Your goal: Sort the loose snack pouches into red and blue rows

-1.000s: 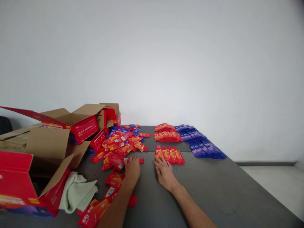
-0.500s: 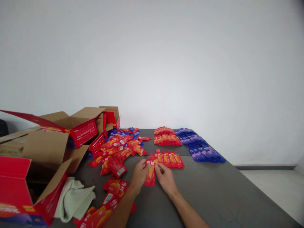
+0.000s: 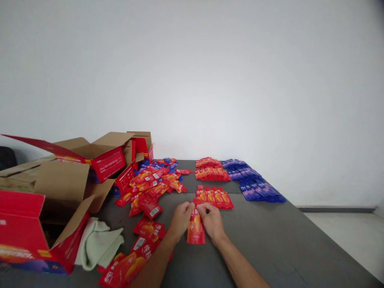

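Observation:
A red pouch with orange fruit art [image 3: 196, 230] hangs between my two hands, held near its top end. My left hand [image 3: 181, 220] pinches the upper left edge, and my right hand [image 3: 211, 222] pinches the upper right edge. Just beyond them lies a row of overlapping red pouches [image 3: 216, 197], printed side up. A loose heap of red pouches [image 3: 150, 188], with some blue ones mixed in, spreads to the left. Nearer me, several more red pouches [image 3: 129, 266] lie by my left forearm, which partly covers them.
Stacked red pouches [image 3: 212, 173] and fanned blue pouches [image 3: 260, 191] stand in rows at the back right of the dark table [image 3: 270, 248]. Open cartons [image 3: 64, 244] line the left side, with a pale cloth [image 3: 99, 245] beside the nearest. A white wall rises behind.
Both hands have brought the pouch slightly right and nearer me, and it now hangs straighter. My grip has shifted to its top end. The view has tilted a little.

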### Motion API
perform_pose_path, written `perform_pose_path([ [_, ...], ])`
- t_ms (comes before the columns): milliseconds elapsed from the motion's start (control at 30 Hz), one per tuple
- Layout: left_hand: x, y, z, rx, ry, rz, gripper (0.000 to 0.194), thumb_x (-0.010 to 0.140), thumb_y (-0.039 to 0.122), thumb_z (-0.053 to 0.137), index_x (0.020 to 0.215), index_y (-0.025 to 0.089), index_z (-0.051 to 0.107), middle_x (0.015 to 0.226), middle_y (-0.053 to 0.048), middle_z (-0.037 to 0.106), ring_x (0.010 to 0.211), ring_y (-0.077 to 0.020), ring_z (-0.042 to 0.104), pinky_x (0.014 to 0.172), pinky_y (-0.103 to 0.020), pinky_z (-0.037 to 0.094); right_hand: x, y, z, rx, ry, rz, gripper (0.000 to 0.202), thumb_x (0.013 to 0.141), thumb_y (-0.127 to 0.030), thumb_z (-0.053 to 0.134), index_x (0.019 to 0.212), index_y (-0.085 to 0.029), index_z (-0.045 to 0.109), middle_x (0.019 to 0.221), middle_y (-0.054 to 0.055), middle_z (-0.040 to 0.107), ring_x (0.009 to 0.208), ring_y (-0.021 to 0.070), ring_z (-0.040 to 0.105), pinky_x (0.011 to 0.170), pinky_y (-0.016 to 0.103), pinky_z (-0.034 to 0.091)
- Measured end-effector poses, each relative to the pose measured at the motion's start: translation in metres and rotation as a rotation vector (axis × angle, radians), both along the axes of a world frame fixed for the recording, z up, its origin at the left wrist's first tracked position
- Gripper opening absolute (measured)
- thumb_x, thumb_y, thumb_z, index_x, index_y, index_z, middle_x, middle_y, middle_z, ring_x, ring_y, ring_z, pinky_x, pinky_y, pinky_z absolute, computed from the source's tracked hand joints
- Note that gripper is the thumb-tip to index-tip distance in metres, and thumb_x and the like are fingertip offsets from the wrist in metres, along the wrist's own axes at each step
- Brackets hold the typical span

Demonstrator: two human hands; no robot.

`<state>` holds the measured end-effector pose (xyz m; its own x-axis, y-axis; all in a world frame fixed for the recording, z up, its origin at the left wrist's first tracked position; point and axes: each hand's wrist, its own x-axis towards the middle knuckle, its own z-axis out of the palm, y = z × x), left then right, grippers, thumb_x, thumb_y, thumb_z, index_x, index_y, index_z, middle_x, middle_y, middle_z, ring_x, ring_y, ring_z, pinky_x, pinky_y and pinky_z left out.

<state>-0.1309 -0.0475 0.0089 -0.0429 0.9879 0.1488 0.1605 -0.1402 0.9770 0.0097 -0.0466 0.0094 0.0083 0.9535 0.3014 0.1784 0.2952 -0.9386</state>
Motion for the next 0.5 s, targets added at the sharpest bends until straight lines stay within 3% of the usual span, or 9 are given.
perform_pose_path([
  [67, -0.001, -0.003, 0.001, -0.051, -0.043, -0.036, 0.041, 0.083, 0.054, 0.053, 0.069, 0.016, 0.052, 0.062, 0.004, 0.051, 0.057, -0.0089, 0.047, 0.051, -0.019, 0.035, 0.001, 0.001, 0.0, -0.012, 0.024, 0.003, 0.037, 0.083, -0.05, 0.059, 0.074, -0.016, 0.067, 0.066, -0.001, 0.061, 0.063, 0.0141, 0.05, 0.06, 0.024, 0.039],
  [167, -0.003, -0.008, 0.002, -0.222, -0.109, -0.246, 0.035, 0.076, 0.047, 0.064, 0.089, 0.015, 0.06, 0.073, -0.001, 0.063, 0.061, -0.0135, 0.06, 0.052, -0.022, 0.045, 0.004, 0.005, 0.001, -0.023, 0.086, -0.037, 0.041, 0.084, -0.055, 0.056, 0.076, -0.015, 0.067, 0.068, 0.0, 0.062, 0.064, 0.0143, 0.051, 0.062, 0.024, 0.04],
  [267, -0.005, -0.01, -0.001, -0.295, -0.147, -0.378, 0.045, 0.068, 0.035, 0.073, 0.105, 0.014, 0.059, 0.086, -0.007, 0.07, 0.067, -0.0196, 0.067, 0.054, -0.03, 0.055, 0.007, 0.007, 0.003, -0.05, 0.149, -0.062, 0.044, 0.083, -0.058, 0.056, 0.078, -0.016, 0.066, 0.069, -0.001, 0.062, 0.063, 0.0135, 0.05, 0.061, 0.023, 0.04],
  [367, -0.005, -0.006, -0.003, -0.25, -0.21, -0.291, 0.05, 0.068, 0.034, 0.073, 0.11, 0.012, 0.057, 0.093, -0.011, 0.071, 0.07, -0.0216, 0.069, 0.055, -0.033, 0.058, 0.007, 0.006, 0.004, -0.128, 0.185, -0.034, 0.043, 0.081, -0.059, 0.057, 0.085, -0.017, 0.064, 0.066, -0.003, 0.058, 0.058, 0.0118, 0.047, 0.054, 0.021, 0.038],
  [500, -0.006, 0.001, -0.002, -0.212, -0.276, -0.16, 0.05, 0.071, 0.037, 0.073, 0.111, 0.011, 0.056, 0.101, -0.014, 0.07, 0.074, -0.0211, 0.07, 0.057, -0.033, 0.059, 0.003, 0.005, -0.004, -0.198, 0.13, 0.129, 0.036, 0.077, -0.052, 0.064, 0.087, -0.017, 0.062, 0.059, -0.006, 0.051, 0.051, 0.0101, 0.043, 0.048, 0.021, 0.034],
])
